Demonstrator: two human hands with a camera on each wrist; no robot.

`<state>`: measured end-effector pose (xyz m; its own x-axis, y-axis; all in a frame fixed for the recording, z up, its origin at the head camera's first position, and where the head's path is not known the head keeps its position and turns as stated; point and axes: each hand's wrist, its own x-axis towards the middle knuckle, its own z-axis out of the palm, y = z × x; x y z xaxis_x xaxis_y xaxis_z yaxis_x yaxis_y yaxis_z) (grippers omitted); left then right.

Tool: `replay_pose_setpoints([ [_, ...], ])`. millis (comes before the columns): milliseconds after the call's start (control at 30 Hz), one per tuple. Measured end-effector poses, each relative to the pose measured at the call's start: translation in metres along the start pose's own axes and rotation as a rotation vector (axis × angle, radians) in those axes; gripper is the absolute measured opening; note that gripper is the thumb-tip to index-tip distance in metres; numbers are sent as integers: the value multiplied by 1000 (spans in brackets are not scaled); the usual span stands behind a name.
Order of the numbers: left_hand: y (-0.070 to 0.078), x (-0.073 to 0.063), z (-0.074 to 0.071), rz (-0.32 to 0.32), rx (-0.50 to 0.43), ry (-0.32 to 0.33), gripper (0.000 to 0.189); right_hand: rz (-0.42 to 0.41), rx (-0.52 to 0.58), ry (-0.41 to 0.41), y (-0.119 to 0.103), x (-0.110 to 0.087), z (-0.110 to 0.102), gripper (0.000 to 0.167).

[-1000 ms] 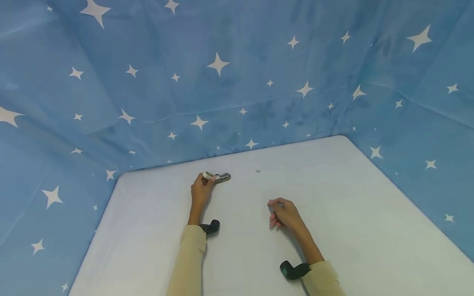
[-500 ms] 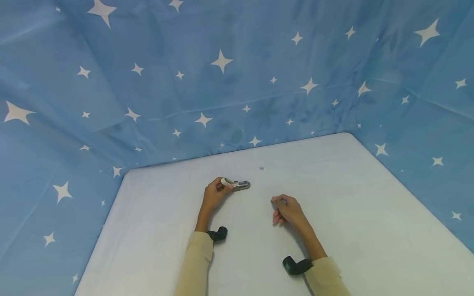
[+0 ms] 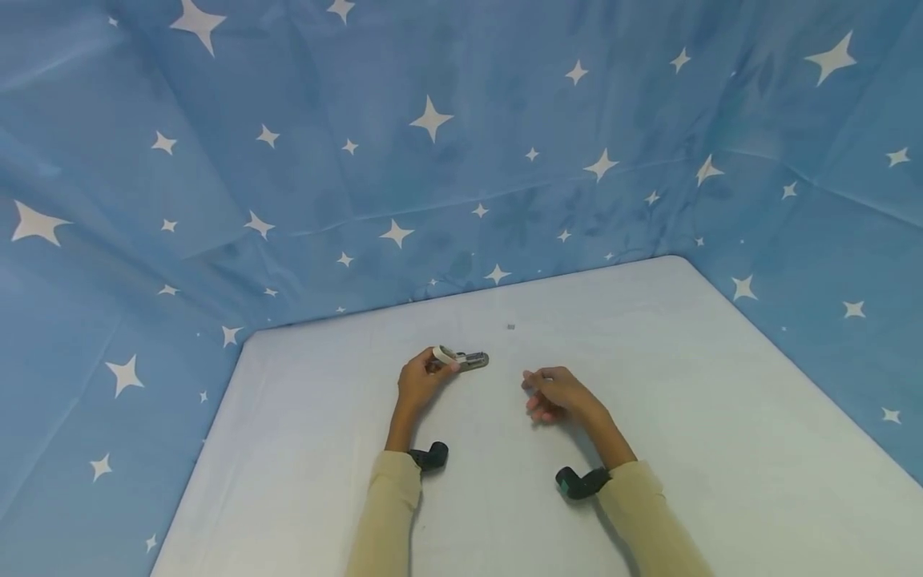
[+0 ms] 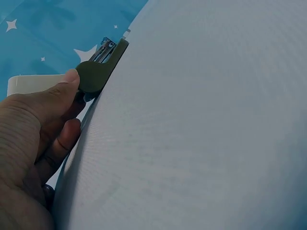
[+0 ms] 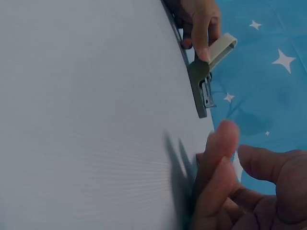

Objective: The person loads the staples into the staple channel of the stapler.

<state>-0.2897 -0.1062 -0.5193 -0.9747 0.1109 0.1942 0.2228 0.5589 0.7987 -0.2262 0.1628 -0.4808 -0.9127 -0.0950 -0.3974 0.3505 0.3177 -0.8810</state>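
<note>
A small stapler with a cream top lever raised at an angle, a dark green body (image 4: 96, 75) and a bare metal magazine lies low over the white table. My left hand (image 3: 420, 383) pinches the stapler (image 3: 473, 361) at its hinge end, thumb on the side of the green body. The magazine end points right. My right hand (image 3: 566, 393) hovers to the right of it, holding nothing. In the right wrist view, its fingers (image 5: 216, 167) reach toward the stapler's tip, the thumb (image 5: 266, 164) standing apart from them.
On the white table (image 3: 613, 320), a small grey piece (image 3: 510, 327) lies beyond the hands. Blue cloth (image 3: 461, 160) with white stars rises behind the table and on both sides. Each wrist wears a black camera mount, such as the left one (image 3: 431, 457).
My left hand has carried the stapler to the right, closer to my right hand, then nearly stopped. My right hand has shifted slightly forward. The head view has turned a little.
</note>
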Motion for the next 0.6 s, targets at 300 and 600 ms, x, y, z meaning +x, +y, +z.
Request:
replay_pose_setpoints([
  [300, 3, 5, -2, 1, 20, 25, 33, -155, -291, 282, -40, 67, -9, 27],
  [600, -1, -3, 2, -4, 39, 25, 34, -234, -422, 390, -48, 94, 8, 31],
])
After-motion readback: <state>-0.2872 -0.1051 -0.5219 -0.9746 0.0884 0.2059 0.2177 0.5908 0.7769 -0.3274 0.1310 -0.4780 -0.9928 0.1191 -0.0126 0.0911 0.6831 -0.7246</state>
